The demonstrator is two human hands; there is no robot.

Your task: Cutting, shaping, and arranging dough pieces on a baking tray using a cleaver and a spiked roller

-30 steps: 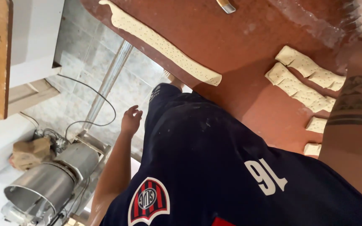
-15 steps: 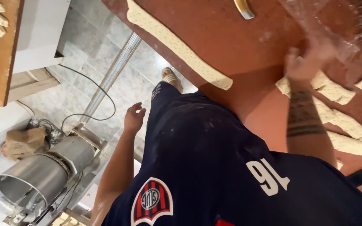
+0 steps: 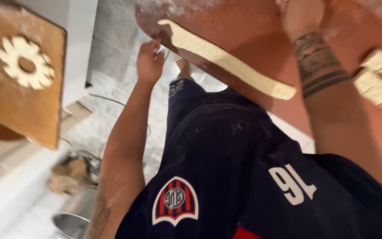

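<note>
Left hand (image 3: 150, 62), fingers loosely open, has risen to the dough strip's (image 3: 226, 59) end; right hand (image 3: 301, 15), grip unclear, moved up the floured table (image 3: 253, 26).

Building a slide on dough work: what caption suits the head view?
Left hand reaches the long pale dough strip on the reddish floured table; right hand rests on it.
</note>
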